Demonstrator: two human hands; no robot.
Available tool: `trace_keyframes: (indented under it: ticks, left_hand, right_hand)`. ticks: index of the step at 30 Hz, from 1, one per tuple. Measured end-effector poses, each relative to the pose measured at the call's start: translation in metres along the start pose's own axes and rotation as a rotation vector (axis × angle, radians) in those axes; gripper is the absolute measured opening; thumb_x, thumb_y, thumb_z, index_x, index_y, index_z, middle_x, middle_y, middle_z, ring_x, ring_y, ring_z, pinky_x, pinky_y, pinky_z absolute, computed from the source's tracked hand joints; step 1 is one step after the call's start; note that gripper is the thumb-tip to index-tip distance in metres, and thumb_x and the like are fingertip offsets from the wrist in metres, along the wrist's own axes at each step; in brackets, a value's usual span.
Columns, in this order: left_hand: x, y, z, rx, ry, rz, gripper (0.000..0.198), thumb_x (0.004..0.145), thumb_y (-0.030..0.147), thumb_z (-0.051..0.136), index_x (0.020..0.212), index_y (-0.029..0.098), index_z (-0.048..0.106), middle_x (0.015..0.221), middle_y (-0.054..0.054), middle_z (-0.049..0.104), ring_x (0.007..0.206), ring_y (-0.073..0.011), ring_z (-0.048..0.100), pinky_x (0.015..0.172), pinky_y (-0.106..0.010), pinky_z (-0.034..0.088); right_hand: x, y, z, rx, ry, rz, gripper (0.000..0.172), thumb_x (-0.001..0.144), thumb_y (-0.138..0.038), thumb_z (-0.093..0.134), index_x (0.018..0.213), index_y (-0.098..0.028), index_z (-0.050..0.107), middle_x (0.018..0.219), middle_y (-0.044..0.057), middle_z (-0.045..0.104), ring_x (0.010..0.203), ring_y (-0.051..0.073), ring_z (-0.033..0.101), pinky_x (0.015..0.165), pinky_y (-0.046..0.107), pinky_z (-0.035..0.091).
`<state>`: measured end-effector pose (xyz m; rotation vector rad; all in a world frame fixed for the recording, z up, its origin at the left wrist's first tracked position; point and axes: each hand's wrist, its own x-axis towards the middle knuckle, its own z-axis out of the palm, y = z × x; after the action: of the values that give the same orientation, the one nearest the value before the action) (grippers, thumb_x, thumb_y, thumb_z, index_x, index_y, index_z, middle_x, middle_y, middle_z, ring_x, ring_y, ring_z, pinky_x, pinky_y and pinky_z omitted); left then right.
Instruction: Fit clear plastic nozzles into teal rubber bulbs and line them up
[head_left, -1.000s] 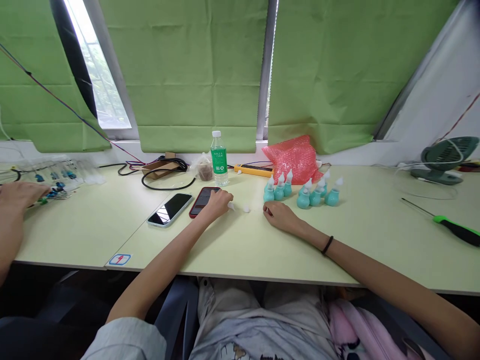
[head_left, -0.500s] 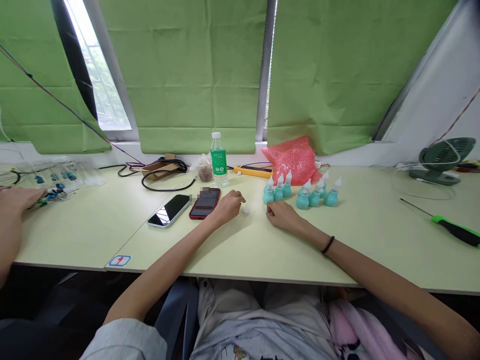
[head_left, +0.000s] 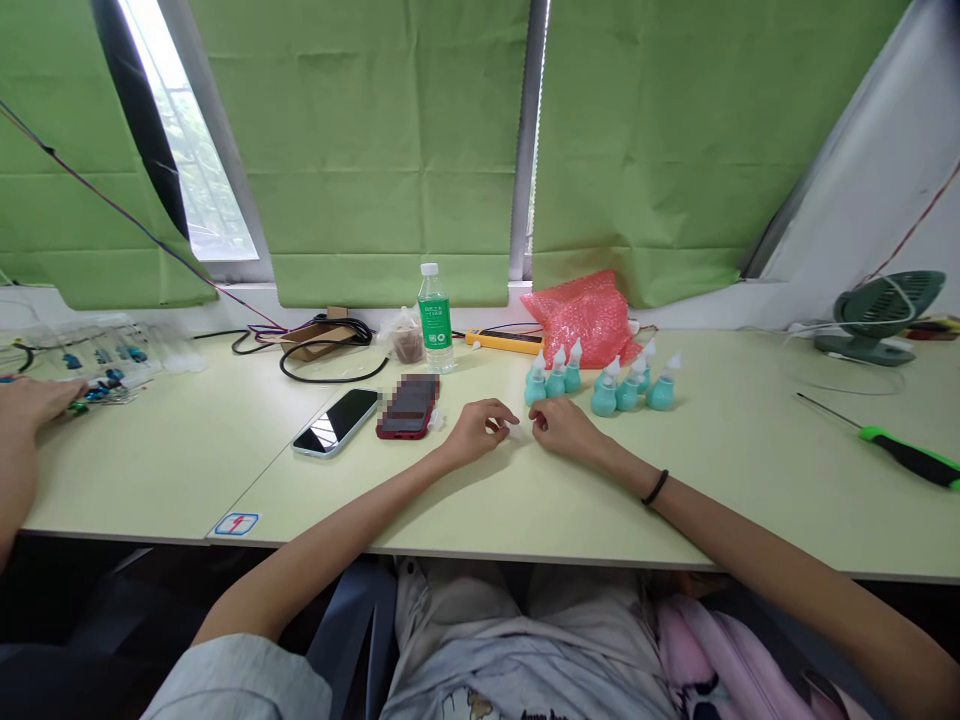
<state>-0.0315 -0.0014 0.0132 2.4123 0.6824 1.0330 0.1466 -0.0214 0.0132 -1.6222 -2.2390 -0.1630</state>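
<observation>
My left hand (head_left: 480, 430) is above the table with thumb and index finger curled together at a small clear plastic piece (head_left: 514, 432). Just across from it, my right hand (head_left: 562, 426) is closed, knuckles up. Whatever its fingers hold is hidden. Right behind that hand stand several teal squeeze bulbs (head_left: 603, 399) with pointed, clear tips, upright in two groups. Another small clear piece (head_left: 436, 421) lies beside the red-cased phone (head_left: 409, 408), left of my left hand.
A pale phone (head_left: 337, 423) lies on the left. Behind are a water bottle (head_left: 436, 325), a yellow tool (head_left: 502, 343) and red bubble wrap (head_left: 585, 320). To the right are a screwdriver (head_left: 907, 455) and a fan (head_left: 885, 310). Another person's hand (head_left: 34, 405) works at far left.
My left hand has shifted right, closer to my right hand, and its fingers now curl at the clear piece. The clear piece by the phone has come into sight. My right hand stays nearly still.
</observation>
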Motion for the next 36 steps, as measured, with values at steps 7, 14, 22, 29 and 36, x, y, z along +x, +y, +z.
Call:
trace_keyframes:
  ticks: [7,14,22,29,36]
  left_hand:
    - [-0.001,-0.010,0.009,-0.153,-0.025,-0.253,0.035,0.059,0.010,0.055,0.094,0.011,0.056,0.080,-0.005,0.061,0.065,-0.0088,0.055,0.060,-0.020,0.046]
    - [-0.001,-0.003,0.005,0.061,-0.064,-0.263,0.022,0.060,0.022,0.058,0.080,0.015,0.064,0.075,-0.002,0.063,0.061,-0.0100,0.051,0.057,-0.021,0.043]
    - [-0.002,0.005,0.006,0.097,-0.084,-0.206,0.023,0.060,0.020,0.056,0.081,0.015,0.064,0.074,-0.002,0.062,0.062,-0.0101,0.050,0.057,-0.020,0.040]
    - [-0.002,0.005,0.005,0.103,-0.119,-0.195,0.021,0.061,0.025,0.054,0.078,0.015,0.063,0.069,-0.001,0.059,0.057,-0.0084,0.047,0.054,-0.019,0.037]
    - [-0.002,0.003,0.004,0.100,-0.132,-0.187,0.021,0.063,0.027,0.052,0.077,0.014,0.062,0.068,-0.001,0.059,0.056,-0.0086,0.046,0.053,-0.019,0.036]
  right_hand:
    - [0.004,-0.002,-0.002,0.665,0.063,0.026,0.013,0.059,-0.016,0.053,0.069,-0.012,0.060,0.060,0.003,0.060,0.055,0.012,0.054,0.053,0.023,0.045]
    - [0.005,-0.002,-0.009,1.291,-0.128,0.215,0.030,0.049,-0.025,0.069,0.075,-0.011,0.062,0.066,0.004,0.062,0.056,0.012,0.057,0.058,0.029,0.050]
    - [0.007,0.010,0.000,1.368,-0.243,0.264,0.027,0.048,-0.026,0.070,0.069,-0.011,0.064,0.063,0.003,0.062,0.054,0.010,0.056,0.059,0.027,0.049]
    - [0.007,0.010,-0.002,1.041,-0.092,0.096,0.025,0.049,-0.028,0.068,0.068,-0.012,0.065,0.063,0.004,0.064,0.058,0.013,0.057,0.056,0.025,0.047]
    - [0.001,0.004,-0.010,0.722,-0.025,-0.144,0.016,0.059,-0.022,0.059,0.071,-0.015,0.067,0.066,0.004,0.064,0.060,0.013,0.057,0.057,0.023,0.046]
